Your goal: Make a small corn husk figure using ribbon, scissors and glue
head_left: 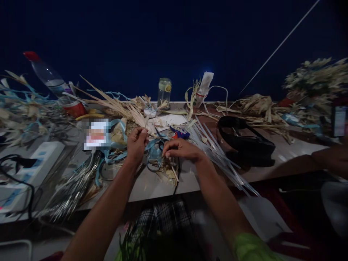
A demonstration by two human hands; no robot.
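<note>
We list: left hand pinched, right hand curled, contents we cannot tell; dry husks nearby, likely light, brittle, best held at base.

No legible text; bottle label blurred; phone screen unreadable.

Bottle — clear plastic, glossy; husks dry, papery, rough; power strip white plastic, smooth-ish; wall matt.
</note>
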